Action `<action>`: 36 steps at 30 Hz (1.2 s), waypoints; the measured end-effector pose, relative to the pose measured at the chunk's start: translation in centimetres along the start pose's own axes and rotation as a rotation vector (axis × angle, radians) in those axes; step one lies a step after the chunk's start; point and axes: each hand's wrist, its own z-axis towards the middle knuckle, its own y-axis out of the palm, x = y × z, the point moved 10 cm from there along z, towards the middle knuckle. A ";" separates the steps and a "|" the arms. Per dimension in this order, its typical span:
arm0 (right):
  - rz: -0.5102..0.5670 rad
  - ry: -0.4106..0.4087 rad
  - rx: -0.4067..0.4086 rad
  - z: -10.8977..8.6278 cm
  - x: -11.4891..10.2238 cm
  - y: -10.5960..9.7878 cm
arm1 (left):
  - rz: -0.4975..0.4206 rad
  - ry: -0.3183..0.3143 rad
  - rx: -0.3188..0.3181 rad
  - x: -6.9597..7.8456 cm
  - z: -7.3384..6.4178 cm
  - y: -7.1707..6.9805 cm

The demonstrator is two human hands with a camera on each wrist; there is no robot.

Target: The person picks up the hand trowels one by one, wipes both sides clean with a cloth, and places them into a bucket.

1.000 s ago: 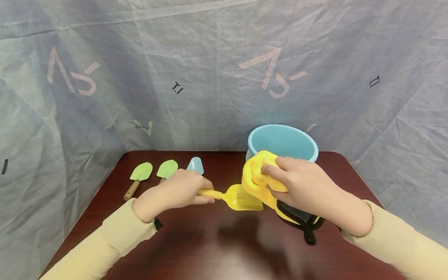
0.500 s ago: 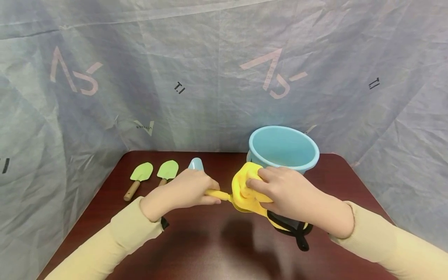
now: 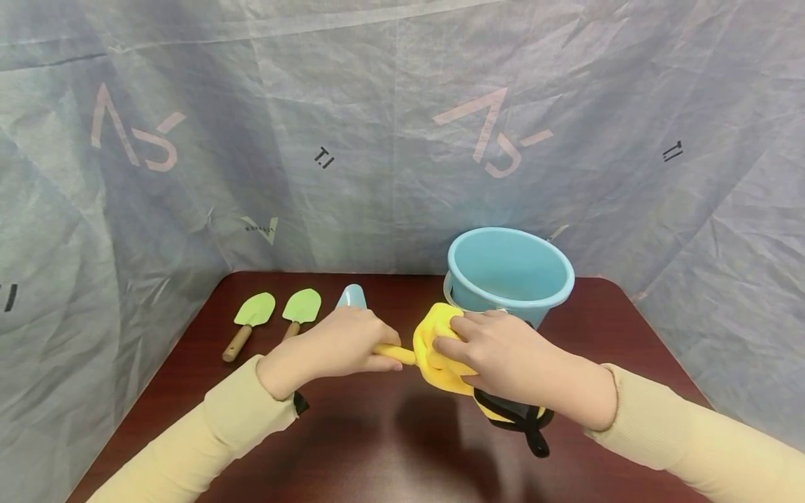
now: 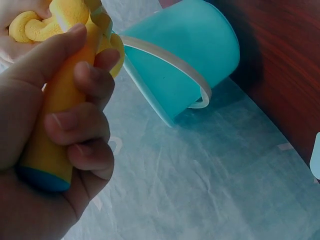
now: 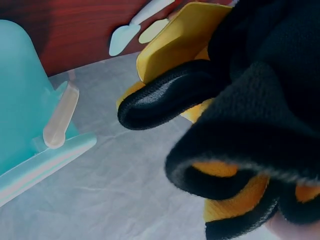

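Note:
My left hand [image 3: 346, 344] grips the yellow handle of a toy shovel [image 3: 399, 354], its fingers wrapped round it in the left wrist view. A blue cap shows on the handle's end. My right hand [image 3: 506, 360] holds a bunched yellow cloth [image 3: 434, 346] with black trim and a black loop hanging below. In the head view the cloth covers the shovel's blade. From the right wrist, the flat yellow blade [image 5: 187, 40] shows beside black-edged folds of the cloth [image 5: 240, 120]. Both hands are above the dark red table [image 3: 352, 447].
A light blue bucket [image 3: 462, 288] with a pale handle stands at the back right, just behind my right hand. Two green trowels [image 3: 256, 309] with wooden handles lie at the back left. A small blue scoop [image 3: 352, 296] lies partly behind my left hand. Grey sheeting [image 3: 352, 175] hangs behind.
My right hand has moved left and nearer to me with the cloth, which now overlaps the shovel's blade. My left hand has shifted slightly right with the shovel.

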 end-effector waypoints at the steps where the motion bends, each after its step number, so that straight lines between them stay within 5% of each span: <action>1: 0.000 -0.002 0.001 0.0 0.0 0.0 | 0.001 -0.001 0.000 0.0 0.0 0.0; 19: -0.032 0.000 0.030 -0.3 -0.1 -0.3 | 0.008 -0.007 0.015 -0.5 -0.4 0.1; 36: -0.053 0.012 -0.055 -1.7 0.8 0.0 | 0.002 -0.037 0.003 -1.2 -1.0 -0.2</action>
